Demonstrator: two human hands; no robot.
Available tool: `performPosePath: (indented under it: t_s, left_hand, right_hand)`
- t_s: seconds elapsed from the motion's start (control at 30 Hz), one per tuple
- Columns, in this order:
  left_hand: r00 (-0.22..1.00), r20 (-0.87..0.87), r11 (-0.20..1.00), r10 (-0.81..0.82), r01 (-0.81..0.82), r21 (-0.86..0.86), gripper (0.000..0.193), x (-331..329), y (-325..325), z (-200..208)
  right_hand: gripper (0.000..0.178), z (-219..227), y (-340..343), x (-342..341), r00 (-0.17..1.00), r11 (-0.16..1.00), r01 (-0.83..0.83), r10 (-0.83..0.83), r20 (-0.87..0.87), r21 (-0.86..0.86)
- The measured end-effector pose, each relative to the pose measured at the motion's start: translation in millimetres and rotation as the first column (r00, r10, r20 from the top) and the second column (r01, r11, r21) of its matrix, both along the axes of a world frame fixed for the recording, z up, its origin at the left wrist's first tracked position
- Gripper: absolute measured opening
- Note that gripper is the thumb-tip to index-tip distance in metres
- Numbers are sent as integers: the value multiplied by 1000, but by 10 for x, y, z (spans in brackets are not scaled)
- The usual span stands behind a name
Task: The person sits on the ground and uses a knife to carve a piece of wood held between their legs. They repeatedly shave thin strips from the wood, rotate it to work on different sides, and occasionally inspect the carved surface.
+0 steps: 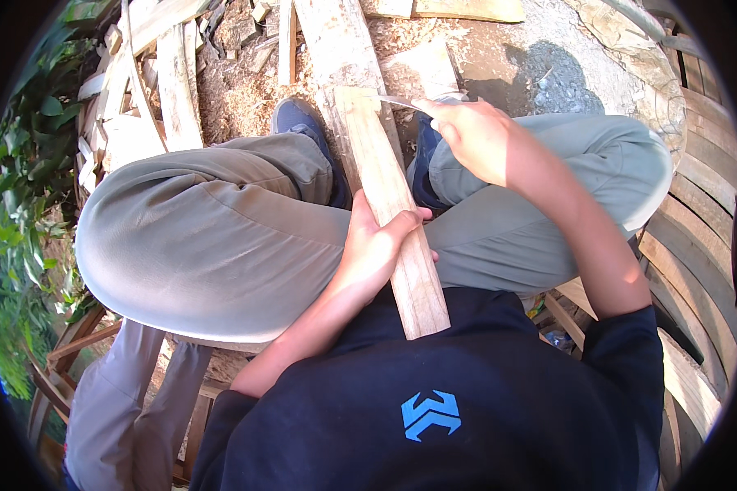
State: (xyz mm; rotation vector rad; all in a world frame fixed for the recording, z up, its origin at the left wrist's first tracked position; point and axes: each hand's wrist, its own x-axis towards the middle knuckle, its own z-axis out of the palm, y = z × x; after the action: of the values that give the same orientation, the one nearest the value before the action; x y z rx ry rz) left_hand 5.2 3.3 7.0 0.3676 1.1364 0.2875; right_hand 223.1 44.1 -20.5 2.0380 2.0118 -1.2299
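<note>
A pale, split length of wood (pixel 382 164) slants from my shirt front up toward the ground between my feet. My left hand (pixel 377 241) is wrapped round its middle, with the thumb over the top face. In my right hand (pixel 473 141) is a knife with a thin metal blade (pixel 397 102), seen nearly edge-on. Its handle is hidden inside my closed fingers. The blade meets the wood's far end from the right, at a notch or cut there. Under that end lies a longer, broad plank (pixel 340 45), running away between my shoes.
Wood shavings (pixel 233 102) cover the ground ahead. Loose boards (pixel 176 82) and offcuts pile up at the far left, beside green leaves (pixel 16 204). Stacked curved slats (pixel 700 221) stand along the right. Grey cloth like trouser legs (pixel 135 401) shows at the lower left.
</note>
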Motion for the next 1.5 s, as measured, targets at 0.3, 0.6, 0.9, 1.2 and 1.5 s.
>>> performPosePath:
  t_s: [0.3, 0.6, 0.9, 1.2, 1.5]
  left_hand:
    - [995, -60, 995, -78, 82, 57, 56, 13, 12, -4]
    - [989, -7, 989, -146, 146, 2, 54, -30, 66, -3]
    - [997, -47, 997, -64, 66, 36, 53, -19, -19, -14]
    - [988, 3, 988, -155, 155, -8, 56, -4, 59, -61]
    - [997, -64, 999, -51, 50, -11, 55, 0, 15, 9]
  right_hand:
    - [55, 106, -199, -198, 993, 978, -115, 120, 19, -172]
    - [50, 41, -395, -498, 985, 989, -138, 132, 114, 45]
    - [57, -338, -185, -322, 984, 976, -168, 158, 76, 136]
    - [52, -414, -131, -513, 954, 964, -220, 181, 238, 150]
    - [52, -24, -98, -473, 971, 983, -183, 185, 154, -26]
